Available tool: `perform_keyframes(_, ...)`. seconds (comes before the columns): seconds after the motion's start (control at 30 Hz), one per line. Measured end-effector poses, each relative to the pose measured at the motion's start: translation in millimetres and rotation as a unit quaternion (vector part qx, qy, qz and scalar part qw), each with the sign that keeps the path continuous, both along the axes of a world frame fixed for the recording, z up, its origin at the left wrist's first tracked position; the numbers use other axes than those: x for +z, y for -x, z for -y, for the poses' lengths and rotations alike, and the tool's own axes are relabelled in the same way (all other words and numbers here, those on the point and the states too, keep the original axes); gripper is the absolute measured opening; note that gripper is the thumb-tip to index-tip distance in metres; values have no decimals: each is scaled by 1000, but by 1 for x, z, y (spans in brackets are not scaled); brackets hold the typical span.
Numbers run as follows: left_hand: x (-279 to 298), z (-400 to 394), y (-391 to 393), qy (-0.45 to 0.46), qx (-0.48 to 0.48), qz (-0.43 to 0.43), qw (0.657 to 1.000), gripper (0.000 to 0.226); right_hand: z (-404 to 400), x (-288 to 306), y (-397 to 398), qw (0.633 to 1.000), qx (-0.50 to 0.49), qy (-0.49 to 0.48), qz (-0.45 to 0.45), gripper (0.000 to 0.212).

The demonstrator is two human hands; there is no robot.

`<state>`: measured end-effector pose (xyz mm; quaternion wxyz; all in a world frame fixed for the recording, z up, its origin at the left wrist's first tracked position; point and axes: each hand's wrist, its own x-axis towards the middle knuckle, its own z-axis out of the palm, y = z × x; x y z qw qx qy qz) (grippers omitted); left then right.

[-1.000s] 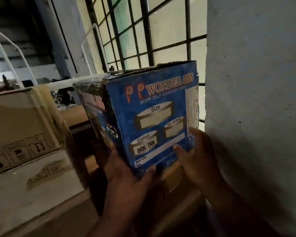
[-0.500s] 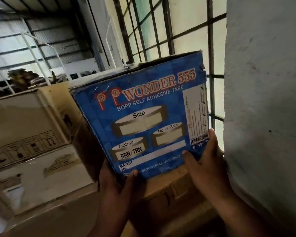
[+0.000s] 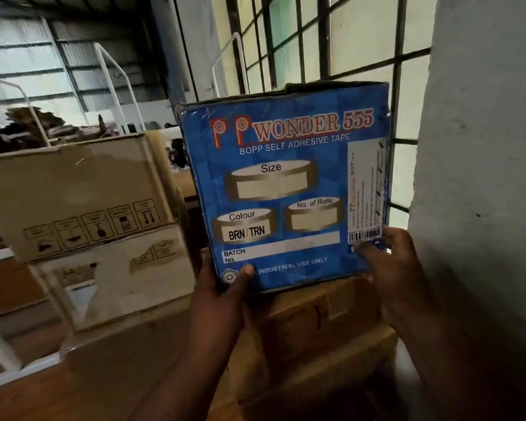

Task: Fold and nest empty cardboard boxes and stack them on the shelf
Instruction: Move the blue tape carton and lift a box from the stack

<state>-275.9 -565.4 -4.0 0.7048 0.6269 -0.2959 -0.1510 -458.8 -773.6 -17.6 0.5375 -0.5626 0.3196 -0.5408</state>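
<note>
A blue printed cardboard box (image 3: 286, 183) marked "Wonder 555" tape stands upright with its front face toward me, resting on a brown cardboard box (image 3: 319, 323). My left hand (image 3: 222, 293) grips its lower left corner, thumb on the front face. My right hand (image 3: 392, 268) holds its lower right corner, fingers on the barcode label. The blue box's far side is hidden.
Two stacked cardboard boxes, brown (image 3: 73, 189) over white (image 3: 116, 278), stand to the left. A white pillar (image 3: 480, 177) rises close on the right. A barred window (image 3: 322, 41) is behind the blue box. White metal frames (image 3: 116, 74) and clutter lie far left.
The blue box has turned to face me squarely and shifted right toward the pillar, sitting more upright. Both hands stayed on its lower corners.
</note>
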Motion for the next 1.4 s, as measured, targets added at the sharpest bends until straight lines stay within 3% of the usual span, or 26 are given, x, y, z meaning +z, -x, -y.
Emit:
perform_keyframes(0.1, 8, -7, 1, 16, -11, 10, 1000, 55, -8, 5, 1, 997, 22, -31, 59, 34)
perform_keyframes(0.2, 21, -12, 1, 32, -37, 18, 999, 55, -19, 14, 5, 994, 28, -27, 101, 40)
perform_keyframes(0.33, 49, -14, -5, 26, -50, 68, 996, 53, -25, 36, 8, 990, 18, -2, 139, 32)
perform_keyframes(0.53, 106, -20, 0, 76, -58, 95, 991, 59, -34, 92, 13, 983, 2, 39, 177, 57)
perform_keyframes(0.83, 220, -47, 4, 164, -14, 159, 973, 43, -53, 212, 6, 961, 25, 130, 242, 22)
perform_keyframes(1.03, 274, -84, -7, 187, 27, 193, 963, 35, -76, 265, -18, 952, 43, 169, 251, 30)
perform_keyframes(1.4, 285, -193, -91, 180, 128, 191, 956, 31, -148, 293, -131, 932, 152, 228, 236, 21)
